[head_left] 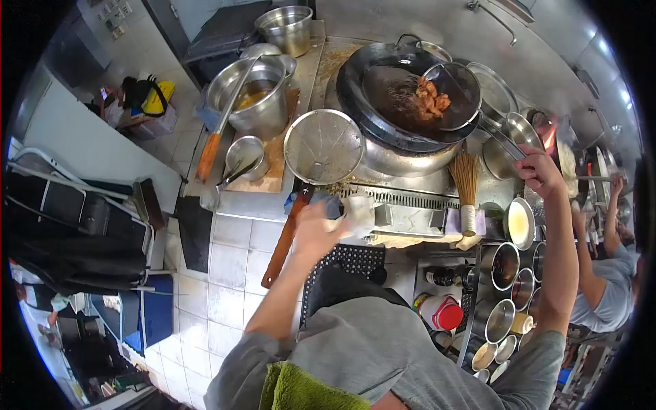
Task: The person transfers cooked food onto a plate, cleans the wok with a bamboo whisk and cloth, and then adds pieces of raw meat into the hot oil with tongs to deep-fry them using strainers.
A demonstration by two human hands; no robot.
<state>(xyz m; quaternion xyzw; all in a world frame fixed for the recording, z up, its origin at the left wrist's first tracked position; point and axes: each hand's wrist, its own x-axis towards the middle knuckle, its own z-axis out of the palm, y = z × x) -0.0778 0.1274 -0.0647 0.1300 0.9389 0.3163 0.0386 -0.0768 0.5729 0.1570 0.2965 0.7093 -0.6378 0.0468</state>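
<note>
My right hand (540,169) is closed round the metal handle of a round strainer (466,85). Browned fried pieces (432,99) lie in it, over the dark oil of a black wok (355,89). My left hand (318,231) is smeared by motion, so its fingers cannot be made out. Close to it are a white cloth-like bundle (359,210) and the brown wooden handle (285,239) of a second wire strainer (324,147), which rests at the counter's front edge.
A steel pot (256,113) of yellowish liquid stands left, a wooden-handled ladle (222,133) across it. A bamboo brush (466,184) leans by the stove front. Bowls of sauces (506,265) fill the lower right shelf. A co-worker (605,283) stands at far right near a flame (549,133).
</note>
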